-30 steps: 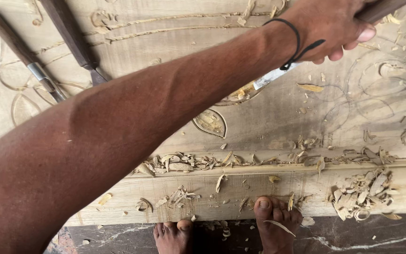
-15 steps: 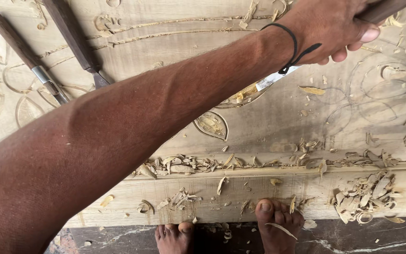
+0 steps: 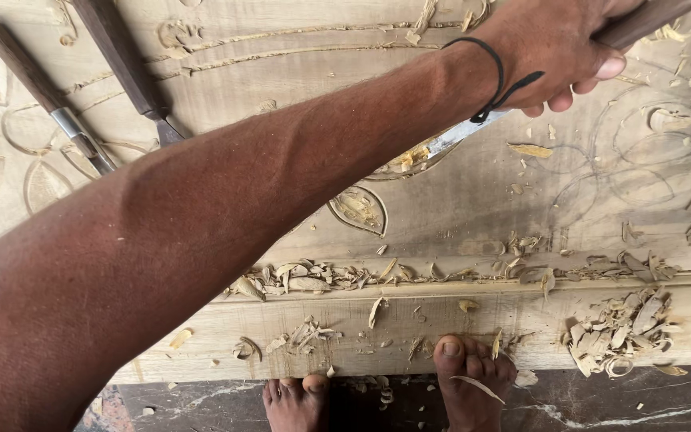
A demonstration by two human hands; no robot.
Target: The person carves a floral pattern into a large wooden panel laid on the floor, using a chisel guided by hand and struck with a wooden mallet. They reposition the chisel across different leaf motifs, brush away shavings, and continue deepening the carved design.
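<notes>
My left arm reaches from the lower left across to the top right. There my left hand [image 3: 553, 40], a black cord around its wrist, is shut on the wooden handle of a chisel [image 3: 649, 18]. The chisel's steel blade [image 3: 461, 134] slants down-left into a leaf-shaped recess full of yellow chips [image 3: 405, 160] in the pale carved wooden panel [image 3: 601, 216]. A second carved leaf [image 3: 359, 210] lies just below it. My right hand is out of view.
Two more wooden-handled chisels [image 3: 117, 56] [image 3: 37, 88] lie on the panel at the top left. Wood shavings [image 3: 617, 328] gather along the panel's lower moulding. My bare feet [image 3: 473, 384] stand on the dark floor at its edge.
The view has tipped slightly, so the panel and my feet sit a little higher in frame. My left hand keeps its grip on the chisel in about the same spot.
</notes>
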